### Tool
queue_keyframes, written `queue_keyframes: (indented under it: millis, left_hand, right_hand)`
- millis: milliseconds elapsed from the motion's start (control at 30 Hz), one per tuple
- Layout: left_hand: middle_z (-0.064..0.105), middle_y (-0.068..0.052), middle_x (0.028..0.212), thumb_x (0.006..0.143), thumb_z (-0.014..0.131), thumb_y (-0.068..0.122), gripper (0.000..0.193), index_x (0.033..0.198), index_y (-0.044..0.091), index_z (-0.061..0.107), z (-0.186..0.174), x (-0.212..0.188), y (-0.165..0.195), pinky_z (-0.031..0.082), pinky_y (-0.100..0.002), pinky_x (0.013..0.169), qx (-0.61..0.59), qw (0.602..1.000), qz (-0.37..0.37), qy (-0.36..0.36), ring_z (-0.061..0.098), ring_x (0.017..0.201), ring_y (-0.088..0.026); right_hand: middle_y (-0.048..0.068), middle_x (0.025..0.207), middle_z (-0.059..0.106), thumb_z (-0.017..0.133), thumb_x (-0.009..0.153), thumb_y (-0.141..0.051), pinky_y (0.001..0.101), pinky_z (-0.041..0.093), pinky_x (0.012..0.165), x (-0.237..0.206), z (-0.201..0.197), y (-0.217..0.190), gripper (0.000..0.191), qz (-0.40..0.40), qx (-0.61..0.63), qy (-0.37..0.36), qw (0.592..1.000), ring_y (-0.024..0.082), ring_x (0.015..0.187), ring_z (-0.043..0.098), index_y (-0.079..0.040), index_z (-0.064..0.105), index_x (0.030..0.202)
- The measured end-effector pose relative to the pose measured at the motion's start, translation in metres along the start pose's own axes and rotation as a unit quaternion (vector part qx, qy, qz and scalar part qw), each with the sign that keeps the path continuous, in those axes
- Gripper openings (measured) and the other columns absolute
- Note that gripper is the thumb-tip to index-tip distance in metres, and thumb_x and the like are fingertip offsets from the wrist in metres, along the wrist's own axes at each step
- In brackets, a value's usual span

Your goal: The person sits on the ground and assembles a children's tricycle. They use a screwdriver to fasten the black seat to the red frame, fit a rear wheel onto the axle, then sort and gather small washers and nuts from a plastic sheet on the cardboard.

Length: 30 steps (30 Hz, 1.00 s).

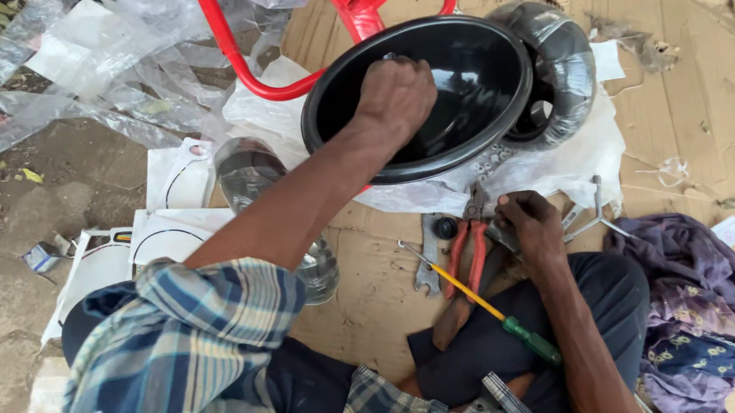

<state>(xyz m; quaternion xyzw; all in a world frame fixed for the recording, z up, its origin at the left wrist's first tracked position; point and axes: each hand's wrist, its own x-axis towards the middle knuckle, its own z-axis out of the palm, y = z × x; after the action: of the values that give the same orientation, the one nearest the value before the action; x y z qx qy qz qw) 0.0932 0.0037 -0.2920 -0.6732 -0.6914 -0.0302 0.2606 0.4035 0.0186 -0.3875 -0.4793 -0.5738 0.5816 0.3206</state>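
Note:
My left hand (394, 92) reaches into a glossy black oval shell (478, 61) and is closed on something small inside it that I cannot make out. The shell leans against a small black tyre (560, 68) beside a red tubular frame (231, 48). My right hand (531, 225) rests low on the cardboard among loose tools, fingers curled on a small metal part. Next to it lie red-handled pliers (470, 255), a screwdriver (487, 306) with a yellow shaft and green handle, and a flat spanner (429, 262).
Flattened cardboard (688, 106) covers the ground. Clear plastic wrap (99, 70) is heaped at the upper left, white packing sheets (171, 233) at the left. A purple patterned cloth (701, 295) lies at the right. A metal cross wrench (596, 212) sits near my right hand.

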Motion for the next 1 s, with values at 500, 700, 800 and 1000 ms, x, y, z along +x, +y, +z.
queue_keyframes:
  millis: [500,700,800,1000]
  left_hand:
    - [0.068,-0.018,0.104,0.088,0.075,0.04,0.046,0.114,0.004,0.061,-0.08,-0.042,-0.047,0.05,-0.058,0.079,-0.181,0.947,-0.253,0.084,0.065,0.101,-0.04]
    - [0.069,-0.014,0.105,0.089,0.074,0.039,0.044,0.118,0.008,0.061,-0.053,-0.041,-0.044,0.052,-0.057,0.081,-0.163,0.955,-0.248,-0.009,0.068,0.1,-0.037]
    - [0.069,-0.016,0.103,0.087,0.074,0.036,0.048,0.122,0.006,0.06,-0.048,-0.039,-0.041,0.052,-0.054,0.079,-0.165,0.954,-0.25,-0.003,0.069,0.096,-0.037]
    - [0.07,-0.015,0.094,0.083,0.075,0.035,0.051,0.121,0.004,0.06,-0.052,-0.04,-0.032,0.053,-0.051,0.073,-0.12,0.958,-0.257,0.047,0.07,0.086,-0.035]
  right_hand:
    - [0.006,0.089,0.069,0.071,0.104,-0.012,0.0252,0.054,0.07,-0.029,0.049,-0.188,0.015,-0.33,-0.136,0.006,0.934,0.01,0.077,0.065,0.002,0.068,0.109]
    - [0.018,0.09,0.075,0.078,0.089,-0.024,0.0473,0.055,0.074,-0.006,0.119,-0.213,0.022,-0.367,-0.444,-0.175,0.799,0.036,0.082,0.071,-0.004,0.077,0.099]
    - [0.024,0.09,0.073,0.082,0.086,-0.036,0.0545,0.053,0.081,0.014,0.145,-0.204,0.035,-0.291,-0.532,-0.158,0.779,0.044,0.088,0.069,-0.003,0.077,0.094]
    - [0.027,0.085,0.071,0.085,0.079,-0.032,0.0538,0.055,0.077,0.026,0.157,-0.176,0.035,-0.332,-0.55,-0.024,0.766,0.046,0.085,0.069,0.001,0.075,0.084]
